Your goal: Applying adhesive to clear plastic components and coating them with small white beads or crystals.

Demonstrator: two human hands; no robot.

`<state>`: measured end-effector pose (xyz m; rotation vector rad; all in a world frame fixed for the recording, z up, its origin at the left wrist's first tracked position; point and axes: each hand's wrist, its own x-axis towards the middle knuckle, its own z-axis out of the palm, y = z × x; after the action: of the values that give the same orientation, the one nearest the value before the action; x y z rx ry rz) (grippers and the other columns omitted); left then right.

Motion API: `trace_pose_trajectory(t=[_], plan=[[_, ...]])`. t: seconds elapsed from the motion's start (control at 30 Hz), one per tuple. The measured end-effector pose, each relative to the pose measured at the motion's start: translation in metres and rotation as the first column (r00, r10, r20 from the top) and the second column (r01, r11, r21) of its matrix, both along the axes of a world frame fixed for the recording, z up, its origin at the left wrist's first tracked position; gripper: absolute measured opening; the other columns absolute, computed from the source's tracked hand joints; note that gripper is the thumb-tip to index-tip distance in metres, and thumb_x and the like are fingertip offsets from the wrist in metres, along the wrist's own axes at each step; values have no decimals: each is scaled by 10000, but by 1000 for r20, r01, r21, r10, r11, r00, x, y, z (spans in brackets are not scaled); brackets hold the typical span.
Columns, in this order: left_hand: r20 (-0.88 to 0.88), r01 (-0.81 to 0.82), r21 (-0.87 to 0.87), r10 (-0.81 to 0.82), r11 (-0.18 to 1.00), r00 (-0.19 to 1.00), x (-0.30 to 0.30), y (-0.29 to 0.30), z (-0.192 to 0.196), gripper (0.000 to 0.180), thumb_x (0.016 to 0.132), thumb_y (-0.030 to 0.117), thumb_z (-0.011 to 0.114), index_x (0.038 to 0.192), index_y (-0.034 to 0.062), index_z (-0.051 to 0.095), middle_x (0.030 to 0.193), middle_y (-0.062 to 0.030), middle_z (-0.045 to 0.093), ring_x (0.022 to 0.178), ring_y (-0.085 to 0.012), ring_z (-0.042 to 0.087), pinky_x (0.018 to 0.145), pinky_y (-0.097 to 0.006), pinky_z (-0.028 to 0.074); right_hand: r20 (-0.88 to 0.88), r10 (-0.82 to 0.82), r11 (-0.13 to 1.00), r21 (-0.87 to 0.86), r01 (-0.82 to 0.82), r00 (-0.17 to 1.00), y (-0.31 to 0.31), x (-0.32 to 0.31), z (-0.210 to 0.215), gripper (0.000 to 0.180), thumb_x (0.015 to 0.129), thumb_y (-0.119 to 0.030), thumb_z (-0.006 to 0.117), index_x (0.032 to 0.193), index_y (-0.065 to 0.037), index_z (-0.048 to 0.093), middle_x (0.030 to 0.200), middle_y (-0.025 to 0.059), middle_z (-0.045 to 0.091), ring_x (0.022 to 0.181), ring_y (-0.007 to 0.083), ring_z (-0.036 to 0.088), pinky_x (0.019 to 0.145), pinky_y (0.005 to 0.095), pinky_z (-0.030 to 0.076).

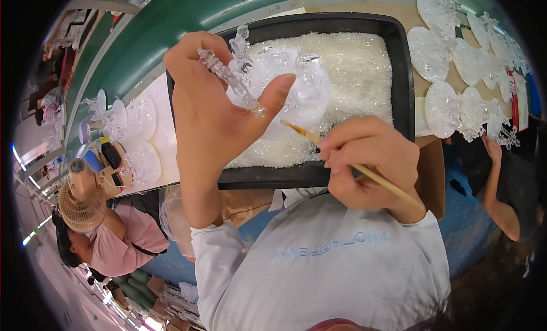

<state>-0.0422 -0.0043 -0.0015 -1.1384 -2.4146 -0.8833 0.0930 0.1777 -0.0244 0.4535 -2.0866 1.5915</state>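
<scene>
My left hand (213,103) is closed around a clear plastic ornament (231,80) with knobbly upright stems. Its whitish round base (310,83) lies beyond my thumb, over a black tray. My thumb stretches to the right across the piece; some of the other fingers are hidden behind it. In my right hand (370,160) is a thin paintbrush (382,183) with a pale wooden handle, pinched between thumb and fingers. The brush's tip points up and left, close to the lower edge of the round base. Whether it touches is unclear.
The black tray (403,80) holds glittery white flakes (359,63). Similar clear round-based ornaments (430,54) stand on the right, and more (142,117) on the left. A beige fan (82,203) is at the left, near a person in pink (131,234). Another person's arm (498,188) shows at right.
</scene>
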Motion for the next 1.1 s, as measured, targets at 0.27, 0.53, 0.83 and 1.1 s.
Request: trace_pose_trajectory(t=[0.27, 0.53, 0.83, 1.1], plan=[[-6, 135, 152, -136, 979, 991, -2, -10, -3, 773, 724, 189, 871, 1179, 105, 253, 1106, -164, 483, 823, -179, 494, 687, -277, 448, -70, -44, 995, -92, 37, 997, 7, 7, -5, 287, 686, 122, 627, 939, -7, 586, 937, 201, 652, 659, 230, 674, 588, 324, 578], [-110, 163, 341, -132, 926, 985, 8, -5, -4, 808, 596, 223, 962, 1085, 158, 322, 1009, -167, 534, 718, -211, 494, 584, -294, 442, -220, -149, 988, 5, 154, 964, 5, -3, -6, 239, 626, 130, 653, 832, 19, 601, 816, 202, 669, 599, 241, 654, 516, 316, 564], [44, 189, 197, -201, 962, 979, 25, -12, 14, 798, 533, 30, 942, 1088, 233, 406, 1068, -189, 510, 790, -327, 527, 565, -357, 437, -335, -123, 992, -54, 111, 934, 11, 2, -12, 267, 614, 76, 701, 852, 5, 601, 847, 193, 676, 591, 247, 666, 508, 305, 566], [-303, 367, 311, -275, 876, 913, 31, 2, -7, 814, 465, 34, 917, 1039, 213, 368, 956, -213, 538, 702, -382, 566, 491, -397, 446, -200, -104, 994, -4, 105, 974, 9, -2, -9, 303, 617, 86, 733, 885, 14, 612, 862, 183, 673, 641, 248, 692, 541, 296, 578]])
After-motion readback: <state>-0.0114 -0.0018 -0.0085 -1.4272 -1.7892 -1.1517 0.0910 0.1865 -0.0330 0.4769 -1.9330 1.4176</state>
